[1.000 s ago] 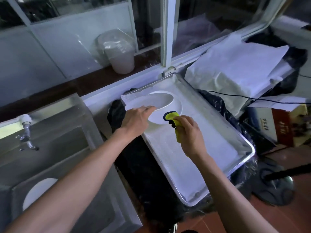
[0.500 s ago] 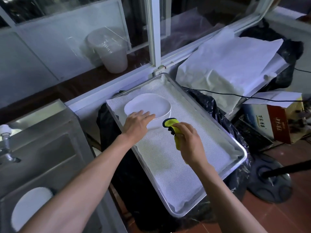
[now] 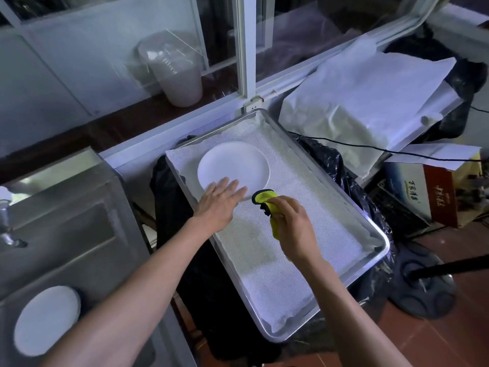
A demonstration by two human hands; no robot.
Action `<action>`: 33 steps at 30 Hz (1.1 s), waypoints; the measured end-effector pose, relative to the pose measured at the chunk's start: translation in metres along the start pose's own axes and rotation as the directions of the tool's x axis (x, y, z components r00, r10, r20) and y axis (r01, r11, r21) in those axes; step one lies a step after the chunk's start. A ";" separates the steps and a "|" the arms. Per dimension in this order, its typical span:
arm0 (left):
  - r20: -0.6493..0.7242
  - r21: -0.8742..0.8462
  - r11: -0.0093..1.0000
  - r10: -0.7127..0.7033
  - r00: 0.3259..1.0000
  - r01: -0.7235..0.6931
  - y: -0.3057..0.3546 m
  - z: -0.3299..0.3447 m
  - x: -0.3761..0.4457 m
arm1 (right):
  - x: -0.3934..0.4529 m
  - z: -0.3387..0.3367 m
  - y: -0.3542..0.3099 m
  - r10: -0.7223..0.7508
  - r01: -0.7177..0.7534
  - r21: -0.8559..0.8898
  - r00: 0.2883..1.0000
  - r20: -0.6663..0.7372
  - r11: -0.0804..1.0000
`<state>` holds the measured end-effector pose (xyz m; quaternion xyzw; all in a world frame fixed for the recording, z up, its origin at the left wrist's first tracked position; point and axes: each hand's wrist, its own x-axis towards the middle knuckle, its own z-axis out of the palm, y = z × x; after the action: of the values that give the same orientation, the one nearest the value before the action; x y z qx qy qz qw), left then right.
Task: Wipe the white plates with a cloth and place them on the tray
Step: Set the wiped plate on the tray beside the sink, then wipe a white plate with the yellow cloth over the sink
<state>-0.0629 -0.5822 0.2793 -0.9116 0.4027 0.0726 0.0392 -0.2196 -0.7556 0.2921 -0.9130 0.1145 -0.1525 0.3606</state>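
A second ago the left hand (image 3: 221,203) held the round white plate (image 3: 234,169) tilted above the rectangular metal tray (image 3: 369,225), gripping its near rim. Now the plate lies flat on the tray's white liner at about 11 o'clock in the tray, and the hand has let go: its fingers (image 3: 236,188) are stretched out straight over the plate's near edge.

Plate (image 3: 232,165) on tray (image 3: 370,229), sink (image 3: 79,234) left

Cloth (image 3: 272,207) mostly hidden in right hand (image 3: 293,231) – tap (image 3: 5,226) cut off
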 end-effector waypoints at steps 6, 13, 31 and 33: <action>-0.003 -0.008 1.000 -0.020 1.000 0.020 0.004 0.000 0.000 | -0.006 0.005 0.003 0.017 -0.017 -0.013 1.000 0.013 1.000; -0.131 -0.133 0.990 -0.054 0.990 0.036 -0.001 -0.002 -0.042 | -0.007 0.023 -0.009 -0.003 0.001 0.047 0.999 0.035 0.999; 0.078 -0.218 0.800 -0.557 0.827 0.559 -0.110 0.052 -0.338 | -0.077 0.173 -0.206 -0.362 0.329 0.152 0.860 0.359 0.932; 0.066 -0.220 0.767 -0.605 0.793 0.603 -0.125 0.061 -0.379 | -0.097 0.200 -0.234 -0.423 0.385 0.175 0.816 0.394 0.906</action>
<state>-0.2291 -0.2138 0.2826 -0.9911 0.0772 0.0979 -0.0467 -0.2137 -0.4328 0.2970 -0.9106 -0.1693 -0.0289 0.3758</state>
